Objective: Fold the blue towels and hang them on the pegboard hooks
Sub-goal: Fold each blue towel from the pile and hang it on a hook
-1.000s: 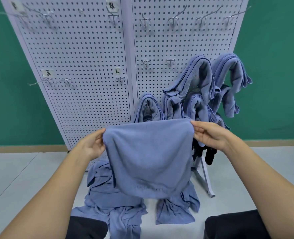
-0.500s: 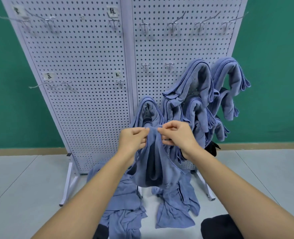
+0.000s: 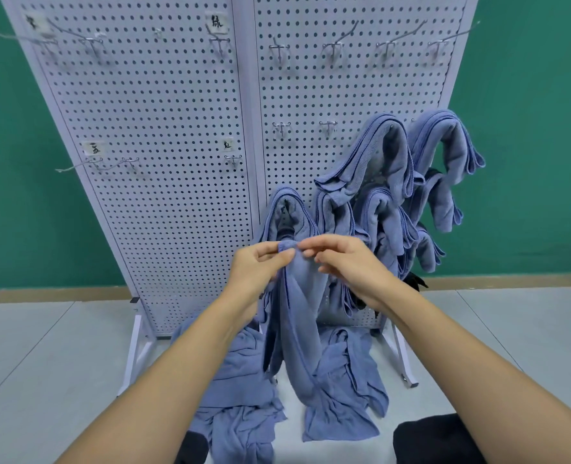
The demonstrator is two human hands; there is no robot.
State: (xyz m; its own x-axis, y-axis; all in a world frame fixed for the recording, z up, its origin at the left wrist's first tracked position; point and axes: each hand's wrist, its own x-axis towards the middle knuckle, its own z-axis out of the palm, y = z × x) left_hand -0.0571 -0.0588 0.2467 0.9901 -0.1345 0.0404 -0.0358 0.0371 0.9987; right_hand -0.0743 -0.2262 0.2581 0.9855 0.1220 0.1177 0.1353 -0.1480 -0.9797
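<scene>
Bright, even, diffuse light fills the scene with only faint shadows on the floor, while wide-angle distortion bows the pegboard and its upper-left hooks look blurred.

Two hands, one held towel, two pegboard panels, four paper labels; hung towels uncountable.

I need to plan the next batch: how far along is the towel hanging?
Done: several folded towels hang on the pegboard at lower right. In hand: the left hand and right hand pinch the held towel's folded top. Left: a crumpled pile on the floor; upper hooks bare.
</scene>
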